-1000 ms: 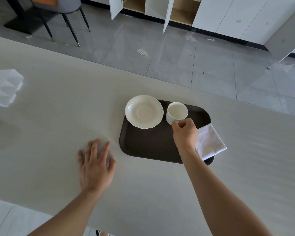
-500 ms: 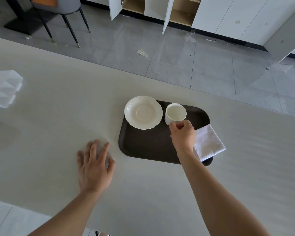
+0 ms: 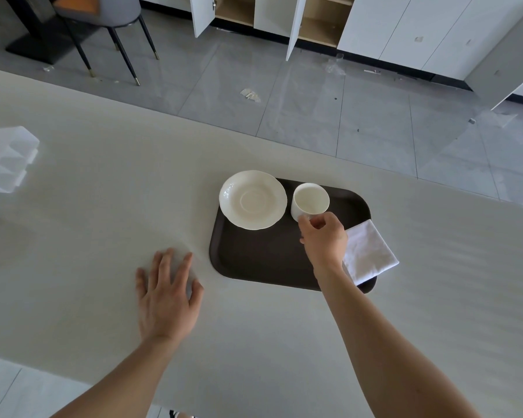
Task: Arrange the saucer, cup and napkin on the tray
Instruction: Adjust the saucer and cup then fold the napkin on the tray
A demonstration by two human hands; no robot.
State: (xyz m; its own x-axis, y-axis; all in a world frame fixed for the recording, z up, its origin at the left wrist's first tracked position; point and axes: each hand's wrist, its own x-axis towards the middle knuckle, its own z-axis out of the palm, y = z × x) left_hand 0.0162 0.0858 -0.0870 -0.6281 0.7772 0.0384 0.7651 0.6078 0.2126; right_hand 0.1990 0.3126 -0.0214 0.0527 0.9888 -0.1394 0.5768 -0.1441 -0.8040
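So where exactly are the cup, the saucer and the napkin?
Small white ceramic cup [image 3: 311,200]: head view, inside bottom.
Round white scalloped saucer [image 3: 252,200]: head view, centre well.
Folded white cloth napkin [image 3: 370,251]: head view, middle of cloth.

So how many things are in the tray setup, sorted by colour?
White or cream: 3 - saucer, cup, napkin
Dark brown: 1 - tray
Total: 4
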